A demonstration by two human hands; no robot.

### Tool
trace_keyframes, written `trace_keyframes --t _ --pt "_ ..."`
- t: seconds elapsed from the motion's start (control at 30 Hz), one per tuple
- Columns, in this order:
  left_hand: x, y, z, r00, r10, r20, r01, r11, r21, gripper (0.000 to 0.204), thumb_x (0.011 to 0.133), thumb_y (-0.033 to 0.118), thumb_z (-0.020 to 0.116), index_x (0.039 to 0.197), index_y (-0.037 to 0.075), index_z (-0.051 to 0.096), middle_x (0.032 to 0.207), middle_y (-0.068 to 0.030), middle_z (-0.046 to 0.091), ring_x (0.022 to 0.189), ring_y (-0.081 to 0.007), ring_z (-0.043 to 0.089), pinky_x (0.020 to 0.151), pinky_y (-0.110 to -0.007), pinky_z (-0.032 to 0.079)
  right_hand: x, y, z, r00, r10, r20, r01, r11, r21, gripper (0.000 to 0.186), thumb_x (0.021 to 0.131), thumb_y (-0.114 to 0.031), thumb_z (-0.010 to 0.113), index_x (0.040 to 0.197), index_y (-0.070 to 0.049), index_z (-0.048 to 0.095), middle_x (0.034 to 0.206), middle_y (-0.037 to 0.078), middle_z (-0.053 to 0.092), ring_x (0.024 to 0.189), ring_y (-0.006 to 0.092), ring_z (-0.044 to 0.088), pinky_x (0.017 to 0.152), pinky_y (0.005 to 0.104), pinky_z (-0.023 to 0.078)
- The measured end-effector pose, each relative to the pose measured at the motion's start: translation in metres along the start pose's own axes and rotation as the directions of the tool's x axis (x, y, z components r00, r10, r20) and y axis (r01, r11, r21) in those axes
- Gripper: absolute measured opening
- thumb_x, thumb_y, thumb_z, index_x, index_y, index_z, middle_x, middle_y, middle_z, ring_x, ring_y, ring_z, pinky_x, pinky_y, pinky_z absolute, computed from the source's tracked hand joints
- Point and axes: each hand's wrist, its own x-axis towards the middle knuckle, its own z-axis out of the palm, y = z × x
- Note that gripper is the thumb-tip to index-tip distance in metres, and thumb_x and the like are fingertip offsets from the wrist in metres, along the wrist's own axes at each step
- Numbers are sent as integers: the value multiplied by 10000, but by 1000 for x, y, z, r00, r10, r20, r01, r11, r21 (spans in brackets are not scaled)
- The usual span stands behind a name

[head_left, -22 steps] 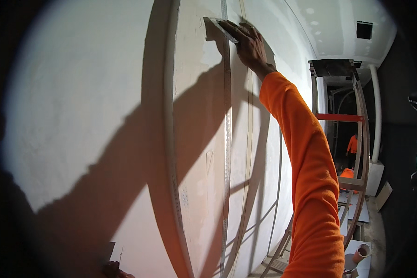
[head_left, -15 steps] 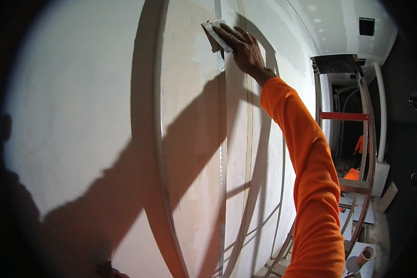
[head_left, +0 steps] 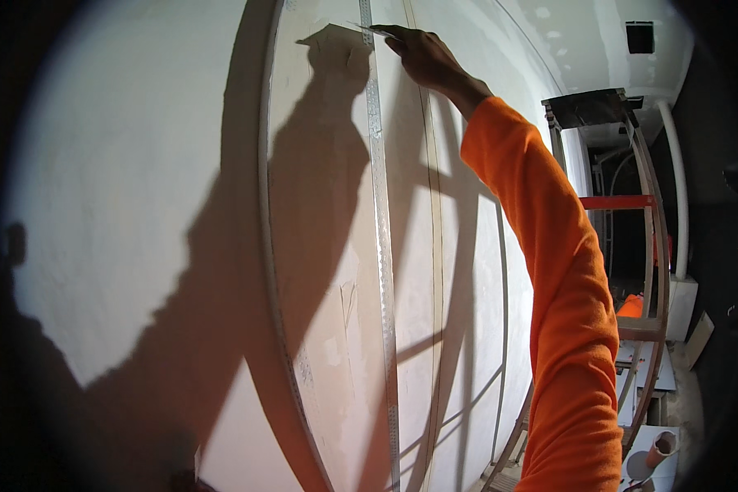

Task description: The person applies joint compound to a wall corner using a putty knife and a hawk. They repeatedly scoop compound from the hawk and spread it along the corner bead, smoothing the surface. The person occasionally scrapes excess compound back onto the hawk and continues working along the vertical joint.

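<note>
My right hand (head_left: 426, 61), at the end of an orange sleeve (head_left: 549, 246), is raised high against the wall. Its fingers are closed on a thin putty knife (head_left: 376, 31), seen nearly edge-on, with the blade pointing left. The blade is beside a perforated metal corner strip (head_left: 375, 164) that runs down the pale plastered wall (head_left: 131, 164). I cannot tell whether blade and wall touch. Low at the bottom edge, a dark form (head_left: 184, 480) in shadow may be part of my left hand; no fingers can be made out.
A stepladder (head_left: 656, 238) with a red brace stands close at the right. Behind it are a white pipe (head_left: 676, 189), an orange object (head_left: 630, 306) and pale boards with a tube-like container (head_left: 662, 447). Another vertical edge (head_left: 265, 172) bends down the wall, left of the strip.
My right hand has moved slightly up and left. The putty knife has turned from flat-on to nearly edge-on, and my arm's shadow on the wall has changed shape.
</note>
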Motion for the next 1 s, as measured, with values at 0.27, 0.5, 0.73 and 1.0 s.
trace_keyframes --t 0.27,0.5,0.73,1.0 --pt "3 -2 -5 1000 -23 20 23 1000 14 392 1056 348 515 873 21 630 827 -177 670 713 -313 601 701 -467 512 -46 -23 18 995 -102 -9 102 995 15 337 1066 -217 467 1330 -175 673 1169 169 727 1048 393 695 876 500 560" --pt "11 10 -5 995 -61 75 56 996 73 436 1056 355 507 789 28 617 771 -178 648 684 -320 588 688 -480 503 -118 -40 41 915 -324 -242 327 945 -28 353 1005 -63 516 1326 -100 660 1318 152 677 1194 374 646 1014 465 541" --pt "-5 5 -9 991 -105 85 103 994 21 480 1066 356 482 762 11 619 741 -174 630 709 -328 589 680 -494 498 -196 -77 23 969 -240 -59 237 971 -40 465 981 24 518 1411 -136 595 1413 114 621 1304 340 586 1117 489 477" --pt "0 2 3 996 -72 -44 74 996 43 423 1055 361 547 862 7 676 858 -179 700 764 -315 627 710 -439 518 13 -29 10 988 -73 -140 54 990 -133 349 1082 -256 431 1353 -242 650 1115 116 750 990 332 729 830 519 581"
